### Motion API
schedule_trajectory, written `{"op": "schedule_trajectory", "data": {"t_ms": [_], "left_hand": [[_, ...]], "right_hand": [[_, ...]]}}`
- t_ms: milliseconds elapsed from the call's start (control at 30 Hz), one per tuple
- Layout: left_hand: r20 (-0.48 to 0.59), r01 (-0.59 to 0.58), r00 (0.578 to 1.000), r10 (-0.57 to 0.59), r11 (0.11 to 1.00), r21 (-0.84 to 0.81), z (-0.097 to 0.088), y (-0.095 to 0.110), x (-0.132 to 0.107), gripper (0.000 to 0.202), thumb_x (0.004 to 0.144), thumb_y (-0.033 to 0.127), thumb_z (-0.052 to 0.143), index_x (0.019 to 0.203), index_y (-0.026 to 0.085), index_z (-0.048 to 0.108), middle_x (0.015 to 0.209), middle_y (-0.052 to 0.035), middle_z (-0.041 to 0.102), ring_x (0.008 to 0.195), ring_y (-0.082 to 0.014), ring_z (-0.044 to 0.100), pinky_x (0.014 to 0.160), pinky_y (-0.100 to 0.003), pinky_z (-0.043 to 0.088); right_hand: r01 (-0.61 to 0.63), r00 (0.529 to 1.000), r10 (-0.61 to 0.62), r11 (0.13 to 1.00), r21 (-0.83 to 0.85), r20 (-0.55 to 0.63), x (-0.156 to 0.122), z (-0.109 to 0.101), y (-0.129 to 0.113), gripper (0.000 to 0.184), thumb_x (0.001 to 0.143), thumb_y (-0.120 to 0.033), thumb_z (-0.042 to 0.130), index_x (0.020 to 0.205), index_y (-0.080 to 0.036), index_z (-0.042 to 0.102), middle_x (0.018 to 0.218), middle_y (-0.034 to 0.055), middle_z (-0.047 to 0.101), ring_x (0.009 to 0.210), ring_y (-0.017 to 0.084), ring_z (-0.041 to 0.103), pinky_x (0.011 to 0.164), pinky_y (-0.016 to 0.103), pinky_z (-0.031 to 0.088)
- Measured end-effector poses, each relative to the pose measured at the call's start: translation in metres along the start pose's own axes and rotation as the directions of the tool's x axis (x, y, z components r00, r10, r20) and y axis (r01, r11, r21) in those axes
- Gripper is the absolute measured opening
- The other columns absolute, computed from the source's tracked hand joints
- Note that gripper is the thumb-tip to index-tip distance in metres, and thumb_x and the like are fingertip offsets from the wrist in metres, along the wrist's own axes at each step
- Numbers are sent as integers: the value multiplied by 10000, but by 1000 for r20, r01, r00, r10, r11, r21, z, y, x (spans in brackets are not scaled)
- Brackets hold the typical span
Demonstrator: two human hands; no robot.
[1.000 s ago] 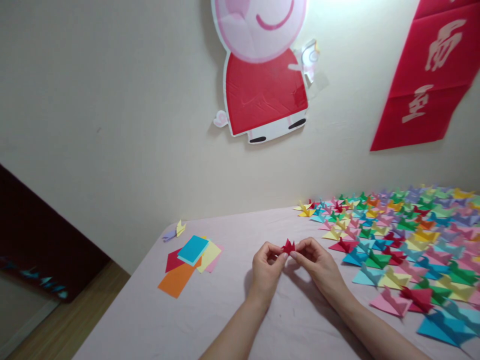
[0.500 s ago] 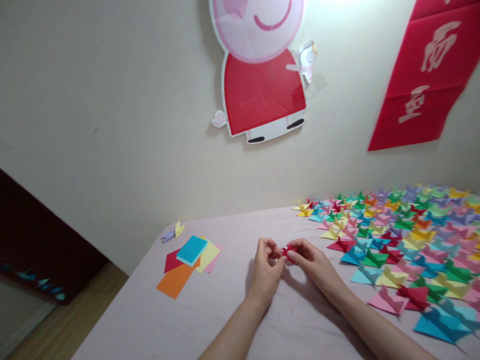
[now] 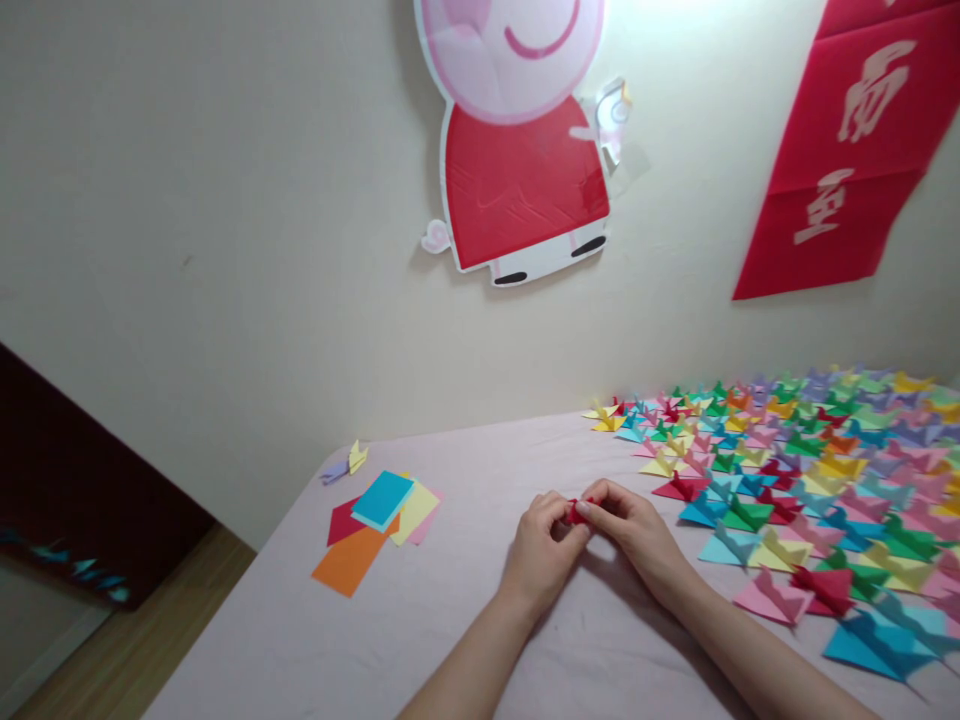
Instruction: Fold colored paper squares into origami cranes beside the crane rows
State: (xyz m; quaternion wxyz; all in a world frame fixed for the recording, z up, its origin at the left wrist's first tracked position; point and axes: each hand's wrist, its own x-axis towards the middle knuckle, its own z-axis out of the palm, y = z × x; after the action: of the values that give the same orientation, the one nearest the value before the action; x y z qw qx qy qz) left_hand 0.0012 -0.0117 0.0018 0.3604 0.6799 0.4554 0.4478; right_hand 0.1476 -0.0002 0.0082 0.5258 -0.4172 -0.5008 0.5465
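Observation:
A small piece of folded red paper (image 3: 577,512) is pinched between my two hands, just above the pale pink cloth (image 3: 480,640). My left hand (image 3: 546,545) grips its left side, thumb and fingers curled together. On the other side, my right hand (image 3: 628,525) has thumb and index finger closed on the paper. Fingers cover most of it, so its exact folded form is hidden. Rows of finished folded paper cranes (image 3: 750,515) in many colours spread out to the right of my right hand.
Left of my hands lie loose paper sheets: blue (image 3: 382,498), orange (image 3: 351,562), red and pale yellow. Two folded pieces, one yellow (image 3: 358,457) and one purple (image 3: 335,471), rest by the far left corner. Behind stands a wall with a cartoon cutout (image 3: 525,190) and a red banner (image 3: 847,150).
My left hand has turned and moved slightly right, closing its fingers nearer to my right hand around the red paper. Less of the paper shows now.

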Motion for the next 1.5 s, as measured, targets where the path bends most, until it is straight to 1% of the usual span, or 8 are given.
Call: {"op": "schedule_trajectory", "data": {"t_ms": [67,300,467,667,867,1000,1233,1500], "left_hand": [[5,-22,1000,22,1000,-2,0,0,1,232,817,223,616,610,194,516,687,15,514,762,-168,476,708,-278,350],[17,22,1000,-21,998,-52,-1,-4,2,240,760,210,659,565,188,522,656,24,485,720,-158,455,682,-276,331],[26,60,998,-57,994,-96,-1,-2,2,225,752,218,656,571,185,528,658,28,480,703,-150,439,666,-271,321],[17,65,998,-64,994,-87,0,-2,1,247,759,221,649,561,186,505,645,34,457,690,-145,429,649,-269,311],[25,69,997,-67,992,-109,-1,-1,1,262,764,275,684,560,181,549,648,30,468,680,-143,437,641,-270,318],[32,93,995,-90,988,-122,0,-2,1,205,773,280,683,612,175,612,671,23,497,681,-140,445,633,-264,322],[45,51,998,-45,988,-149,-2,-1,1,242,816,288,627,604,176,589,675,10,506,701,-154,450,665,-275,339],[92,24,996,-7,983,-183,-5,0,1,253,853,332,595,678,173,685,743,-32,582,792,-194,518,766,-303,379]], "right_hand": [[0,1000,1,1000,-14,12,0,-1,-1,429,586,-569,823,628,-186,634,627,-2,619,655,176,538,648,305,421],[-12,1000,13,1000,-21,21,-2,0,-2,416,614,-566,799,603,-180,645,596,-10,585,629,160,500,621,287,395],[-5,1000,5,1000,-31,14,-2,1,-5,448,637,-595,776,590,-185,602,582,-22,557,613,148,476,614,277,386],[3,999,-1,998,-69,34,-1,2,-5,456,640,-617,755,621,-183,619,602,-17,580,625,152,493,625,276,398],[30,999,-32,994,-103,-16,-3,3,-4,463,650,-622,740,579,-191,587,555,-25,548,582,141,459,580,266,378],[24,999,-27,996,-89,-27,-4,3,-6,456,660,-602,739,560,-196,557,549,-30,524,582,140,447,581,265,372],[42,998,-46,995,-94,-43,-4,1,-5,462,712,-625,685,579,-203,553,583,-26,504,615,151,439,602,273,374],[91,994,-99,987,-130,-55,-4,-1,-1,488,722,-632,687,556,-208,511,561,-42,458,579,137,413,569,263,359]]}}
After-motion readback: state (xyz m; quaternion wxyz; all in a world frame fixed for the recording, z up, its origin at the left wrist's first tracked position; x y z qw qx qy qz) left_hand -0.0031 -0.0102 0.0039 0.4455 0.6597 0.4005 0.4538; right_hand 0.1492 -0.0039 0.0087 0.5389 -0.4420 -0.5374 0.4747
